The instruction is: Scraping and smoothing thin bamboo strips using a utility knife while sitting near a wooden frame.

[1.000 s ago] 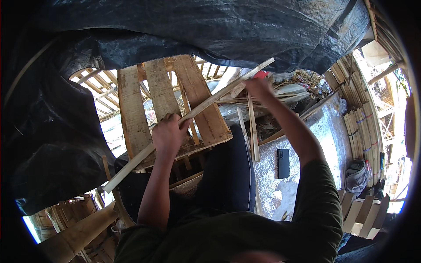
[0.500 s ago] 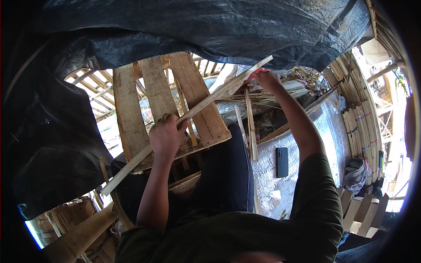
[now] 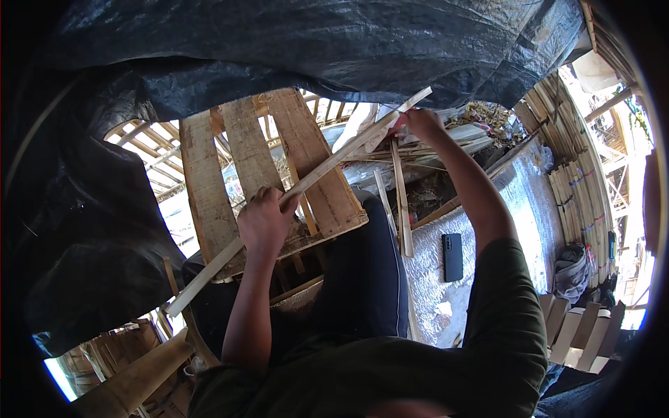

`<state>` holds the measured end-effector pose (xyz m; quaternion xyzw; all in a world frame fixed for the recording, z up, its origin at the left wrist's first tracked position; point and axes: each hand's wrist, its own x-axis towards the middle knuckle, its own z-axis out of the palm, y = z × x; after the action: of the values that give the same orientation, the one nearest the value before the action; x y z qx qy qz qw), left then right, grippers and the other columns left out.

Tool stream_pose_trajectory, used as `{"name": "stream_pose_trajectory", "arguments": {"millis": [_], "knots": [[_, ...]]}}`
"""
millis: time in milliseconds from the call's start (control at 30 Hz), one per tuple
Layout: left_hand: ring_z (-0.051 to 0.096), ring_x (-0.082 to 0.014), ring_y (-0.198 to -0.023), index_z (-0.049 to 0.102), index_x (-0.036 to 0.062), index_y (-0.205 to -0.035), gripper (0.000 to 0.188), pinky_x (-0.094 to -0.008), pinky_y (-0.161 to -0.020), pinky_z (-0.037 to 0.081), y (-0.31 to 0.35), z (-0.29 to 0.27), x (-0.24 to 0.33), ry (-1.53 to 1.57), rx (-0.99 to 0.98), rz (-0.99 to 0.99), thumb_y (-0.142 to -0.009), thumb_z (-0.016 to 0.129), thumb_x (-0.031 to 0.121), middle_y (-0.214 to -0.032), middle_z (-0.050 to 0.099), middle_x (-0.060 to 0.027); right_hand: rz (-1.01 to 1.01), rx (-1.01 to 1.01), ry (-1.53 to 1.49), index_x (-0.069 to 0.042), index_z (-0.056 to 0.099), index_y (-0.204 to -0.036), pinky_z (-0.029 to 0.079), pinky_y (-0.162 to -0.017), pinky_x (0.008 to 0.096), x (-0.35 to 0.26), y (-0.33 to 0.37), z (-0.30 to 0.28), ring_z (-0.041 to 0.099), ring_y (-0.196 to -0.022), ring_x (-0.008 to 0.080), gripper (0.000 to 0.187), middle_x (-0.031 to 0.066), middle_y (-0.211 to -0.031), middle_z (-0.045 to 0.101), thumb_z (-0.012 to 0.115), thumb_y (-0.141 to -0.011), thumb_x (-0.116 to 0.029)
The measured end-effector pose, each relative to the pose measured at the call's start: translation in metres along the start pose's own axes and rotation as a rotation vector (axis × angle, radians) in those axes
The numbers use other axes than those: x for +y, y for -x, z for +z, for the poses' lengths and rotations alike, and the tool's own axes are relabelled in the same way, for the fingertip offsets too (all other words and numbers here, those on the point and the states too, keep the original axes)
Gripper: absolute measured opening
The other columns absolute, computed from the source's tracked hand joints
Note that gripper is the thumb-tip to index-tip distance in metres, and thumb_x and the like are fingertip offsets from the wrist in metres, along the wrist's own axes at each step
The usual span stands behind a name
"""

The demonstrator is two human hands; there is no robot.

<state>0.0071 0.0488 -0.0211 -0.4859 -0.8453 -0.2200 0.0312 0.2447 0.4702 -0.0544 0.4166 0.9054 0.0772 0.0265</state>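
Note:
A long pale strip of wood or bamboo [image 3: 348, 150] lies slantwise across a slatted wooden bench [image 3: 317, 160], from lower left to upper right. My left hand [image 3: 266, 219] is closed round it near its middle, over the bench boards. Up at the strip's far end, my right hand [image 3: 424, 125] is closed on a red-handled tool [image 3: 400, 125]. The tool lies against the strip, a thin dark line shows beside it, and my fingers cover most of it. Below that hand stand narrow loose strips [image 3: 401, 198].
Dark plastic sheeting [image 3: 313, 42] hangs across the far side and left. A phone [image 3: 452, 258] lies on a silvery mat [image 3: 428, 292] at right. Bundled slats [image 3: 582, 209] stand along the right wall, near a grey cloth bundle [image 3: 571, 272]. A thick bamboo pole [image 3: 132, 376] is at lower left.
My right hand has moved slightly back to the left along the strip's far end. The strip and my left hand have barely shifted; the view has tilted a little.

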Motion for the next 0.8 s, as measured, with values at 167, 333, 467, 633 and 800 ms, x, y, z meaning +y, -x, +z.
{"name": "stream_pose_trajectory", "arguments": {"millis": [167, 333, 467, 633, 800], "knots": [[0.069, -0.0271, -0.068, 0.067, 0.0097, -0.083, 0.036, -0.0393, -0.062, 0.054, 0.002, -0.012, -0.001, -0.012, -0.017, -0.061, -0.084, 0.076, 0.045, -0.08, 0.068, -0.0064, -0.457, -0.006, 0.084, -0.012, 0.07, -0.105, 0.059, -0.065, 0.0483, -0.122, 0.059, -0.048, 0.073, -0.088, 0.0312, 0.035, 0.0126, -0.086, 0.073, 0.045, -0.103, -0.037], [0.069, -0.0274, -0.068, 0.067, 0.0096, -0.082, 0.037, -0.0394, -0.062, 0.054, -0.003, -0.01, 0.007, -0.012, -0.021, -0.047, -0.084, 0.076, 0.045, -0.08, 0.068, -0.0067, -0.474, -0.035, 0.115, -0.017, 0.068, -0.111, 0.059, -0.068, 0.048, -0.081, 0.046, -0.008, 0.073, -0.083, 0.0287, 0.035, 0.0129, -0.088, 0.073, 0.049, -0.102, -0.045], [0.069, -0.0267, -0.067, 0.067, 0.01, -0.081, 0.037, -0.0391, -0.06, 0.054, 0.0, -0.002, 0.001, -0.006, 0.007, -0.017, -0.084, 0.076, 0.046, -0.078, 0.068, -0.0066, -0.009, 0.047, -0.112, -0.014, 0.073, -0.095, 0.059, -0.063, 0.0439, 0.006, 0.015, -0.023, 0.071, -0.074, 0.0309, 0.026, 0.0103, -0.084, 0.072, 0.054, -0.099, -0.031], [0.069, -0.0261, -0.066, 0.067, 0.0102, -0.082, 0.038, -0.039, -0.06, 0.054, 0.0, -0.008, 0.003, 0.012, -0.036, -0.066, -0.085, 0.075, 0.047, -0.078, 0.068, -0.0064, -0.225, -0.114, 0.1, -0.01, 0.068, -0.109, 0.058, -0.073, 0.0511, -0.071, 0.04, -0.03, 0.073, -0.084, 0.0283, 0.033, 0.0119, -0.096, 0.073, 0.049, -0.1, -0.036], [0.069, -0.0265, -0.066, 0.067, 0.0103, -0.082, 0.038, -0.039, -0.06, 0.054, 0.0, -0.007, 0.0, -0.028, -0.019, -0.045, -0.085, 0.075, 0.047, -0.079, 0.068, -0.0066, -0.614, 0.046, -0.124, -0.006, 0.067, -0.106, 0.058, -0.063, 0.0468, -0.129, 0.088, -0.05, 0.071, -0.068, 0.0324, 0.038, 0.0106, -0.087, 0.071, 0.049, -0.1, -0.039]]}}
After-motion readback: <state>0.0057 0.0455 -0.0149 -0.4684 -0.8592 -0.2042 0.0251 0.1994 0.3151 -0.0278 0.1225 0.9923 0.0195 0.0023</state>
